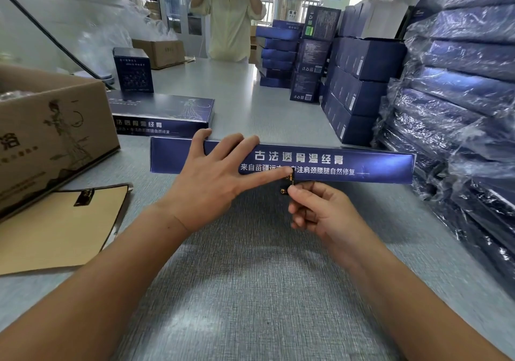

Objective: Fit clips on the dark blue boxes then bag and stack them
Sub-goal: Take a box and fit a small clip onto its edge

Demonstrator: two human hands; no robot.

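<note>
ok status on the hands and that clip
Left hand flat on dark blue box. Right hand pinching clip at box's lower edge. Nothing blocking.

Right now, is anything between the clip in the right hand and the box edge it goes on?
Only the left hand's own forefinger, lying along the dark blue box's front face just above the clip. The right hand pinches the clip at the box's lower edge; nothing else intervenes.

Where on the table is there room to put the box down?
Bare table lies near, between the forearms, and beyond the held box toward the standing person. Crowded: bagged stacks right, carton and tan sheet left.
</note>
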